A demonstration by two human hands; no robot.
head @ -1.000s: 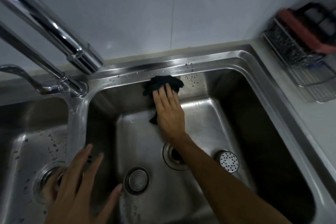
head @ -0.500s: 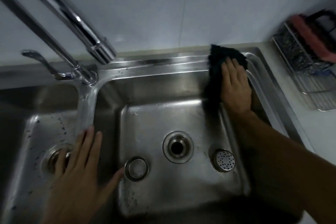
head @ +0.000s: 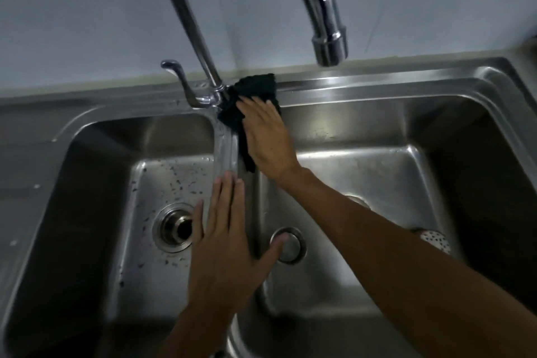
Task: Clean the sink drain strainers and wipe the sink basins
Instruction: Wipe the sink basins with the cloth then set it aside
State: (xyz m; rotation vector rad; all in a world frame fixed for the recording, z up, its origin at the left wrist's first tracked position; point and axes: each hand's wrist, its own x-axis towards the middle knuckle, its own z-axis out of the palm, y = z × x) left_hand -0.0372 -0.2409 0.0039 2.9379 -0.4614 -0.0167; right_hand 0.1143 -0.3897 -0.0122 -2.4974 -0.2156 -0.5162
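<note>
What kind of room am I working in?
Probably a kitchen: a stainless double-basin sink, a tall faucet against a tiled wall, and the right hand pressing a black cloth beside the faucet's base.

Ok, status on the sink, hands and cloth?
Right hand flat, pressing cloth against tap base. Left hand flat on divider. Left basin specked. Only the tap crowds the cloth.

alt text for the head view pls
A person's right hand presses a black cloth onto the sink rim beside the faucet base, while the left hand lies flat over the central divider. Dark specks dot the left basin.
</note>
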